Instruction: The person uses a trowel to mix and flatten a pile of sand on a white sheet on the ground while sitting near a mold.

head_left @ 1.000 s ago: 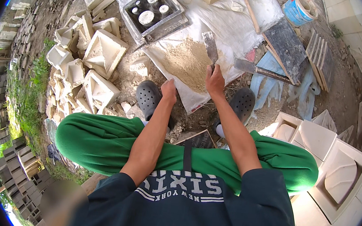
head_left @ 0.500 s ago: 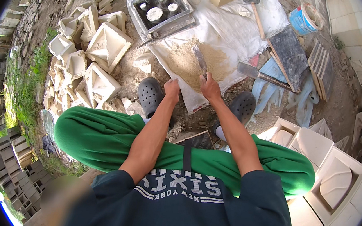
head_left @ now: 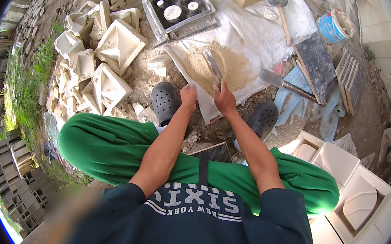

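My right hand point(head_left: 225, 99) is closed round the handle of a trowel point(head_left: 212, 63), whose flat grey blade points away over a heap of pale sandy powder point(head_left: 196, 67). The powder lies on a white woven sheet point(head_left: 275, 44). At the sheet's near left edge, my left hand point(head_left: 189, 96) is closed, apparently pinching that edge; its fingertips are partly hidden. Beyond the powder, at the far left of the sheet, stands a dark mould box point(head_left: 211, 21) with several round, pale-topped pegs inside.
Broken cream-coloured moulds point(head_left: 120, 47) are piled at left. To the right lie a mallet point(head_left: 282, 19), a dark flat board point(head_left: 313, 63), a dark paddle-like tool point(head_left: 271, 77) and slatted wood point(head_left: 347, 83). A blue-and-white bucket point(head_left: 331, 29) stands behind them. Pale moulds point(head_left: 363, 201) sit at near right.
The trowel blade has turned and shows more of its flat face over the powder. My left hand stays at the sheet's edge. The whole view has shifted slightly.
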The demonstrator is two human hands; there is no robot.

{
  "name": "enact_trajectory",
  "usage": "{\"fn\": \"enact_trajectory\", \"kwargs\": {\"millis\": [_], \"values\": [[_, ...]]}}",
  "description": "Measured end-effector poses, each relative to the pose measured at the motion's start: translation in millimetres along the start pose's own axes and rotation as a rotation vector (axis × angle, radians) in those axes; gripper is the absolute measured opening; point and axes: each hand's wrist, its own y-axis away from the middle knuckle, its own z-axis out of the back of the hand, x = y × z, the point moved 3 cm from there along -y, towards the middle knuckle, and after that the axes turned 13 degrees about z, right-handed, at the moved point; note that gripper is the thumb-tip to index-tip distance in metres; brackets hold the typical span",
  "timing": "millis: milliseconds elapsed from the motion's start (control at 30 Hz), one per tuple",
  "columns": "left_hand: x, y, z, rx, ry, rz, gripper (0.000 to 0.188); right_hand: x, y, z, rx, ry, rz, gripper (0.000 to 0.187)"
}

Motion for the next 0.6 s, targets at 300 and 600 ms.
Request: {"fn": "enact_trajectory", "kwargs": {"millis": [300, 600], "values": [[-2, -3, -1, -0.004, -0.018, -0.116, 0.023, 12, -8, -11, 0.196, 0.099, 0.035, 0.042], [-1, -6, -1, 0.013, -0.031, -0.071, 0.023, 27, -22, -17, 0.249, 0.132, -0.002, 0.039]]}}
